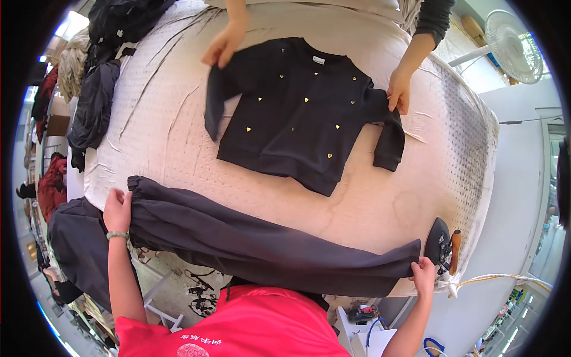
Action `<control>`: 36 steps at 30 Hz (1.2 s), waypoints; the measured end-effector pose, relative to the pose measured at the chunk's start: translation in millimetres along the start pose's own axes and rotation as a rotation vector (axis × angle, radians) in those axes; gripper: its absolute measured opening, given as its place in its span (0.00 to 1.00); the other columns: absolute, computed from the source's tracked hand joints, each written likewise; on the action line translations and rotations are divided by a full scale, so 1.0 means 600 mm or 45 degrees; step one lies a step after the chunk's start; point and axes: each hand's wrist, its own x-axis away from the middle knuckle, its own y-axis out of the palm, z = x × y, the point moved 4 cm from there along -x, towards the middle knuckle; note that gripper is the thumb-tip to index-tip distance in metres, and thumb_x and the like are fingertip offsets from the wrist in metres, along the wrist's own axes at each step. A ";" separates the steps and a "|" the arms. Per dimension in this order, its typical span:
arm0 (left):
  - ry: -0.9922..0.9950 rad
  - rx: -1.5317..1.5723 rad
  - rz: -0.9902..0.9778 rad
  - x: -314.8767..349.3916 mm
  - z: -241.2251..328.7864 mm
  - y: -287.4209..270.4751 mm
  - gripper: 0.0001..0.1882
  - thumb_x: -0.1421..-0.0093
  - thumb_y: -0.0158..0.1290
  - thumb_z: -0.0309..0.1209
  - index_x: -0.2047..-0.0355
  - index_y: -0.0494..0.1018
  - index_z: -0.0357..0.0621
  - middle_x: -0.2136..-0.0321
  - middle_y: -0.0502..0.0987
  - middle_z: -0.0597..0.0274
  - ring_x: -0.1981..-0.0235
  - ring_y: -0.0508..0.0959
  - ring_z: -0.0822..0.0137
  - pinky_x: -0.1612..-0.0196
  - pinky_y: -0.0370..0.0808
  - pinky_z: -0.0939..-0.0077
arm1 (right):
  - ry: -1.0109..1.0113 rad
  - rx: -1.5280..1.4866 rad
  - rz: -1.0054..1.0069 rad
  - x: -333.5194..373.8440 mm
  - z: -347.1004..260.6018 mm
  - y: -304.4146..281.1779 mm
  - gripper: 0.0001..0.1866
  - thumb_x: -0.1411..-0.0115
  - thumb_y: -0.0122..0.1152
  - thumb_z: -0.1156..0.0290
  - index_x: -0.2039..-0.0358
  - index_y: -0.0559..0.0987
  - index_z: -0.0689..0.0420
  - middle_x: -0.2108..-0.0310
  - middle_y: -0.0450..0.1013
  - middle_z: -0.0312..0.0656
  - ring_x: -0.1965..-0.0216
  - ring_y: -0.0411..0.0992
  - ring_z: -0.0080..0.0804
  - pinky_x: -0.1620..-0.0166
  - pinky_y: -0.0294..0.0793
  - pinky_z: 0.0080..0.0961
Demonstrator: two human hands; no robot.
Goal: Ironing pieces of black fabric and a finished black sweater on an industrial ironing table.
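A pair of dark grey trousers (267, 238) stretches along the near edge of the padded table (380, 202). At its gathered elastic waist, my left hand (118, 211) is closed on the cloth. My right hand (423, 276) pinches the hem at the other end. Just beyond that hand an iron (438, 241) with a wooden handle rests near the table's right edge. Farther off lies a black sweatshirt (291, 119) with small gold hearts. A person across the table touches its sleeves with the left-side hand (227, 43) and the right-side hand (401, 89).
Dark garments (95, 101) hang at the table's left side, and more dark cloth (77, 250) is draped beside my left arm. A white fan (513, 46) stands at the far right. The iron's hose (505, 276) runs off to the right.
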 end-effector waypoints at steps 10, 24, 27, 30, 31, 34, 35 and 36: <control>0.479 0.467 0.234 -0.140 0.253 0.128 0.31 0.31 0.55 0.39 0.34 0.64 0.34 0.35 0.66 0.38 0.32 0.64 0.44 0.30 0.62 0.59 | -0.815 0.618 0.525 -0.017 -0.178 0.078 0.27 0.32 0.59 0.69 0.34 0.68 0.62 0.37 0.70 0.53 0.36 0.68 0.51 0.35 0.67 0.41; 0.453 0.273 0.583 -0.109 0.324 0.152 0.25 0.30 0.50 0.38 0.37 0.70 0.39 0.34 0.69 0.47 0.32 0.66 0.49 0.30 0.61 0.57 | -0.971 0.798 0.694 -0.066 -0.197 0.191 0.42 0.27 0.47 0.46 0.24 0.51 0.60 0.22 0.43 0.54 0.22 0.40 0.54 0.24 0.37 0.55; 0.472 0.263 0.592 -0.110 0.322 0.151 0.24 0.30 0.50 0.38 0.37 0.70 0.39 0.35 0.69 0.47 0.33 0.67 0.49 0.31 0.63 0.58 | -0.974 0.784 0.691 -0.063 -0.199 0.191 0.42 0.27 0.46 0.44 0.24 0.51 0.60 0.22 0.44 0.53 0.22 0.41 0.53 0.24 0.37 0.55; 0.476 0.269 0.601 -0.107 0.324 0.150 0.24 0.29 0.50 0.38 0.38 0.70 0.39 0.35 0.70 0.47 0.33 0.68 0.49 0.31 0.64 0.58 | -0.971 0.772 0.696 -0.061 -0.202 0.190 0.42 0.27 0.45 0.44 0.24 0.52 0.60 0.22 0.44 0.52 0.22 0.41 0.53 0.24 0.38 0.55; 0.475 0.272 0.610 -0.106 0.325 0.150 0.23 0.29 0.50 0.37 0.38 0.71 0.39 0.35 0.70 0.47 0.34 0.68 0.49 0.32 0.64 0.59 | -0.971 0.773 0.704 -0.060 -0.201 0.190 0.42 0.27 0.45 0.43 0.24 0.52 0.60 0.22 0.45 0.52 0.22 0.42 0.52 0.24 0.38 0.55; 0.490 0.271 0.622 -0.107 0.323 0.151 0.23 0.29 0.50 0.37 0.38 0.71 0.39 0.36 0.71 0.47 0.34 0.68 0.49 0.32 0.64 0.59 | -0.974 0.770 0.699 -0.062 -0.198 0.189 0.42 0.27 0.45 0.43 0.24 0.52 0.60 0.22 0.45 0.52 0.22 0.42 0.52 0.25 0.38 0.55; 0.488 0.268 0.617 -0.108 0.323 0.151 0.23 0.29 0.50 0.37 0.38 0.71 0.39 0.36 0.71 0.47 0.34 0.68 0.49 0.32 0.64 0.59 | -0.973 0.773 0.694 -0.062 -0.198 0.190 0.42 0.27 0.45 0.43 0.24 0.52 0.60 0.22 0.45 0.52 0.22 0.42 0.52 0.25 0.38 0.55; 0.503 0.267 0.628 -0.108 0.324 0.151 0.23 0.29 0.50 0.37 0.39 0.71 0.39 0.36 0.71 0.47 0.34 0.68 0.49 0.32 0.64 0.59 | -0.980 0.771 0.702 -0.061 -0.199 0.189 0.42 0.27 0.45 0.43 0.24 0.53 0.59 0.22 0.45 0.52 0.22 0.42 0.52 0.25 0.38 0.55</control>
